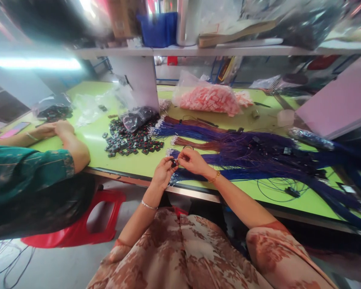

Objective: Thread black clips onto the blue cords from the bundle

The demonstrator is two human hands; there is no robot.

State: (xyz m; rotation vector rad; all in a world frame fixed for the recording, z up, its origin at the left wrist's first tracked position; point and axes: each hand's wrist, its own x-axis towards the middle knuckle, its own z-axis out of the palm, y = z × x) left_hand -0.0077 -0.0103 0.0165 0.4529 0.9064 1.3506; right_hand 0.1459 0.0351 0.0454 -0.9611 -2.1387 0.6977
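Connector (173, 163), small and black, sits between your two hands, near the front edge of the table (95, 149). Your left hand (163, 173) has thumb and fingers clamped on it. Your right hand (195, 161) meets it from the other side, fingertips curled close; whether they grip anything is too small to tell. Blue wires (228, 159) stretch away to the right of your right hand, their silver tips by your fingers. Beyond that hand lie brown wires (203, 144) and, farther off, a bag (210, 98) of pink parts. Left of your left hand spreads a pile (129, 140) of black connectors. Past it, a co-worker's hands (63, 127) lie close together.
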